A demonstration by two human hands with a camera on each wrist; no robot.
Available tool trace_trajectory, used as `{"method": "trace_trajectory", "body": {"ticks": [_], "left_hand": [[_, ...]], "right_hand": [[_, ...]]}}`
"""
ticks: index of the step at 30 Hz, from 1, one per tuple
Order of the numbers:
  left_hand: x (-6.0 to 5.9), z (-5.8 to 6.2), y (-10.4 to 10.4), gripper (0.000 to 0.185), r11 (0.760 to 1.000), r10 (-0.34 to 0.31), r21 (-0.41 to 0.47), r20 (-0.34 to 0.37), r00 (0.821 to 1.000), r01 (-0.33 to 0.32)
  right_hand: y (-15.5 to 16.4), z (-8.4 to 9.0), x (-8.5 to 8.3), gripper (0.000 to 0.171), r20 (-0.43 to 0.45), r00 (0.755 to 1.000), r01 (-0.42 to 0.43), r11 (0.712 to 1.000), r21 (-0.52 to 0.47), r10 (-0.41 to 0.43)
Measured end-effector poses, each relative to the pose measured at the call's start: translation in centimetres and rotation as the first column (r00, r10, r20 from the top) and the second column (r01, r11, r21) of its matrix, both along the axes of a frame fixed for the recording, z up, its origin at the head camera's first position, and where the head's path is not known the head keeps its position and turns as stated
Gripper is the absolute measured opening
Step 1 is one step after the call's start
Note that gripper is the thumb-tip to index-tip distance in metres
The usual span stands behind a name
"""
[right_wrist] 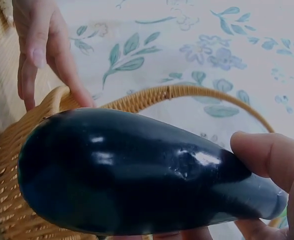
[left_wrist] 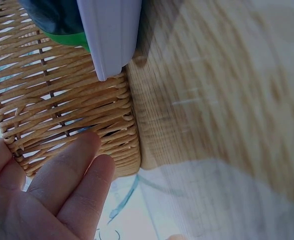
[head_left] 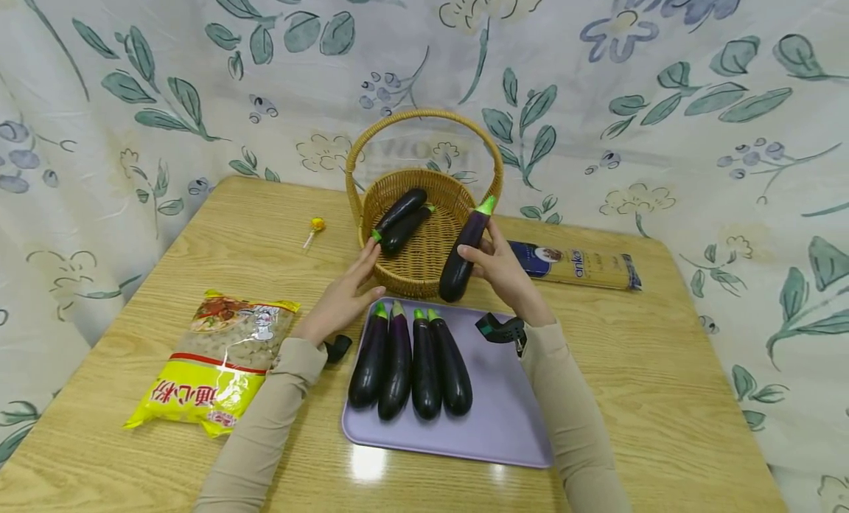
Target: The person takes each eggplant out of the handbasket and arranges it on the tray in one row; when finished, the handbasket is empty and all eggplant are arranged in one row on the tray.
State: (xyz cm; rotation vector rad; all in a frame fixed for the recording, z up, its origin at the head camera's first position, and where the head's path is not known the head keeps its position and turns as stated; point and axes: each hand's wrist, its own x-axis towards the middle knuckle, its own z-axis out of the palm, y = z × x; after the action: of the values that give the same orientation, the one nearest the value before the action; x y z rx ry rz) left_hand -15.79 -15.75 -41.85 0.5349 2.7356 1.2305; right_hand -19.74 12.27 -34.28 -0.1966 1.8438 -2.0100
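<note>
Seven eggplants share your wooden table (head_left: 663, 365), which stands against a flower-printed curtain (head_left: 663, 93), and one of them is in your grasp. Largest on the tabletop is the lilac tray (head_left: 504, 417) directly in front of you, where four eggplants (head_left: 411, 362) lie side by side, green caps pointing away from you. Behind the tray, touching its far edge, stands the wicker basket (head_left: 424, 262) with its hooped handle; two eggplants (head_left: 400, 220) rest inside it. To your left lies a yellow bag of pasta (head_left: 215, 365), to your right a flat box of spaghetti (head_left: 577, 266), and a small lollipop (head_left: 315, 227) sits beyond the bag.

Your right hand (head_left: 504, 273) grips the seventh eggplant (head_left: 466, 249) around its middle, fingers and thumb curled about it, tilted over the basket's near right rim with the green cap uppermost. Your left hand (head_left: 345, 295) is flat and relaxed, fingertips resting against the basket's near left wall, holding nothing.

That glossy skin looks slick, and the eggplant seems stiff and light enough for one hand. Holding it mid-body, where it is thick enough to fill the palm, looks safer than pinching the narrow cap end.
</note>
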Motion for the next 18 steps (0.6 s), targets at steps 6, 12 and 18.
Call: {"method": "trace_trajectory", "body": {"ticks": [6,12,18], "left_hand": [[0.0,0.0,0.0,0.072,1.000,0.010,-0.006,0.005,1.000,-0.010],[0.0,0.0,0.0,0.072,1.000,0.005,-0.005,0.005,1.000,-0.005],[-0.1,-0.1,0.0,0.071,1.000,0.011,-0.002,-0.002,1.000,-0.011]], "right_hand": [[1.3,-1.1,0.6,0.067,-0.017,1.000,0.005,1.000,0.024,-0.005],[2.8,-2.3,1.5,0.062,-0.004,1.000,-0.006,0.993,0.116,0.007],[3.8,-3.5,2.3,0.062,0.050,0.998,-0.046,0.981,0.191,0.037]]}}
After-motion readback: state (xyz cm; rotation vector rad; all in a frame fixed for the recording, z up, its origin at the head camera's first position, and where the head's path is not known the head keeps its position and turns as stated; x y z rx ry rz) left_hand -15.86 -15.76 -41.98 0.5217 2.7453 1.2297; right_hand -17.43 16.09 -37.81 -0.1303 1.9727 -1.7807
